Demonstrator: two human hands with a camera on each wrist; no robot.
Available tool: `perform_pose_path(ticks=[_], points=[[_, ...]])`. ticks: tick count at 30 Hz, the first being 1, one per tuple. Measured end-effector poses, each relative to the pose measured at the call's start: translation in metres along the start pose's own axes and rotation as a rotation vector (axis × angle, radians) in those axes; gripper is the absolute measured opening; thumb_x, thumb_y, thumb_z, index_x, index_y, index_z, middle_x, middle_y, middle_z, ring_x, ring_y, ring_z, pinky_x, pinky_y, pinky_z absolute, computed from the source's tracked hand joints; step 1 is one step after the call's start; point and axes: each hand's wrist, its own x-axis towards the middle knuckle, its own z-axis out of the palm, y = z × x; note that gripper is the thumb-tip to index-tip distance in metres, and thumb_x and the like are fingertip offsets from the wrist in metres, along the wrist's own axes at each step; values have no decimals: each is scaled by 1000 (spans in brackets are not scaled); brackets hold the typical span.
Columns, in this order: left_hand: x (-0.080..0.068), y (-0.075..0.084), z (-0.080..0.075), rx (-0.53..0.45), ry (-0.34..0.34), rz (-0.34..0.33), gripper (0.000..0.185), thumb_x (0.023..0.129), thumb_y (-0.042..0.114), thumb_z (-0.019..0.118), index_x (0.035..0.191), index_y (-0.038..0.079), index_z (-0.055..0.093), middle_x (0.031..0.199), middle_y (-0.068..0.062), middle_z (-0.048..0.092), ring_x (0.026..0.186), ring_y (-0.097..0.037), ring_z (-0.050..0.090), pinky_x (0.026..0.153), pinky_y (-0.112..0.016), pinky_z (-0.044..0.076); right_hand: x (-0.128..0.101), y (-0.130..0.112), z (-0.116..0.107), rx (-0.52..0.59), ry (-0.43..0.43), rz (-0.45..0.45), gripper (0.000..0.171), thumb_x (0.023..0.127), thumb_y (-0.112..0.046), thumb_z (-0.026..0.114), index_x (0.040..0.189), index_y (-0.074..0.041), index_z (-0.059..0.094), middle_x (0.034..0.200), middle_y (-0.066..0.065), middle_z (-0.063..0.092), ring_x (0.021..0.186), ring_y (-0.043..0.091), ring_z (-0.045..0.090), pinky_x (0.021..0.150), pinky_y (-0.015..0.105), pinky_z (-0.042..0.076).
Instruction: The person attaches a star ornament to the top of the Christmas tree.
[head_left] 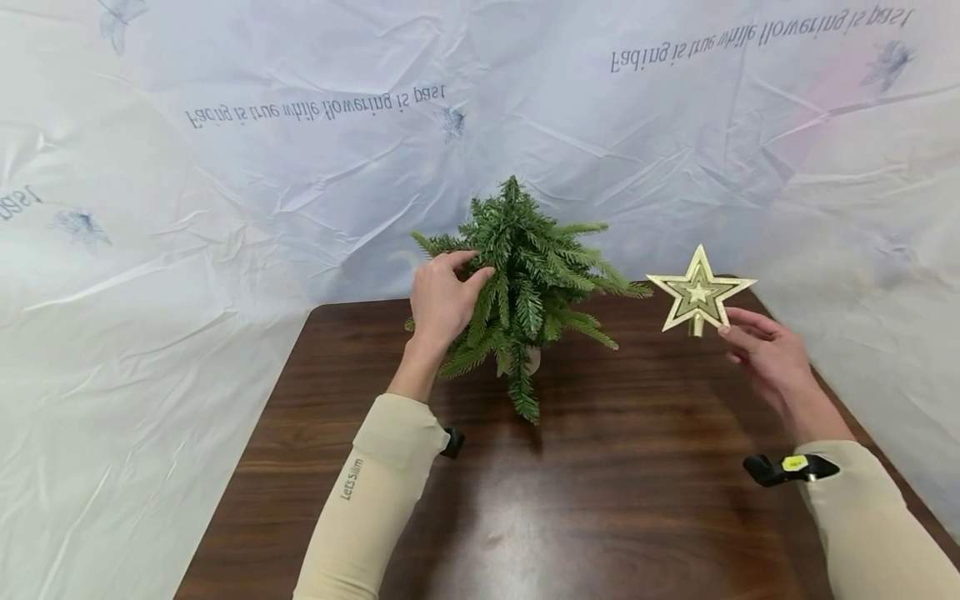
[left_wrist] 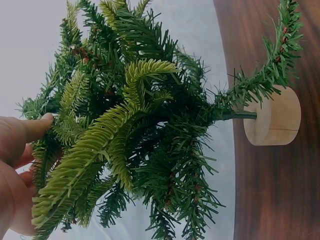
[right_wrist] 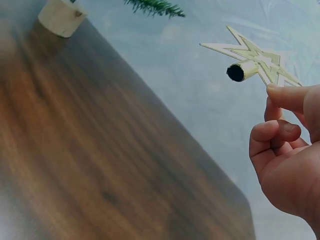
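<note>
A small artificial Christmas tree (head_left: 528, 279) stands on the far part of the table, its round wooden base (left_wrist: 280, 117) showing in the left wrist view. My left hand (head_left: 442, 300) is at the tree's upper left side, thumb and fingers around the branches there; foliage hides some fingertips. To the right of the tree, my right hand (head_left: 772, 358) holds up a gold star tree topper (head_left: 699, 293), pinching one lower point between thumb and fingers. The hollow tube (right_wrist: 242, 71) under the star shows its dark opening in the right wrist view.
The dark wood table (head_left: 600, 500) has its back edge close behind the tree. A pale printed sheet (head_left: 315, 167) hangs behind the table and at both sides. Each forearm wears a black wrist mount (head_left: 787, 471).
</note>
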Motion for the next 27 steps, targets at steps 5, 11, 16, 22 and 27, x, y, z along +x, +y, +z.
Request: perform_pose_path(ticks=[5,11,16,22,27], points=[[-1,-1,0,-6,-7,-17,39,87,40,69,120,20,69,94,1,67,77,-15,56,63,-31,43,5,-12,6,106,-43,-18,35,83,5,69,115,-8,69,84,1,69,65,10,57,52,24,48],[-1,-1,0,-5,-20,-14,40,88,41,68,121,20,68,97,0,66,82,-15,57,67,-33,44,10,-25,14,203,-79,-31,36,84,11,64,115,-6,70,85,5,71,66,12,60,53,24,50],[-2,-2,0,1,-15,-1,40,88,41,67,121,20,68,99,-1,66,87,-16,59,70,-34,46,14,-37,22,236,-76,-48,37,83,13,64,114,-6,71,81,6,69,65,13,61,53,24,51],[-2,-1,-1,2,-8,4,40,88,41,67,121,19,68,102,-2,66,90,-17,59,73,-35,47,17,-49,31,258,-65,-75,37,81,15,65,111,-5,72,76,6,66,58,14,56,49,25,47],[-2,0,-1,0,-9,-9,40,87,41,68,121,20,68,103,-2,67,92,-17,60,75,-36,48,18,-56,37,238,-84,-88,38,82,14,64,114,-6,71,76,5,66,58,13,54,46,25,44]])
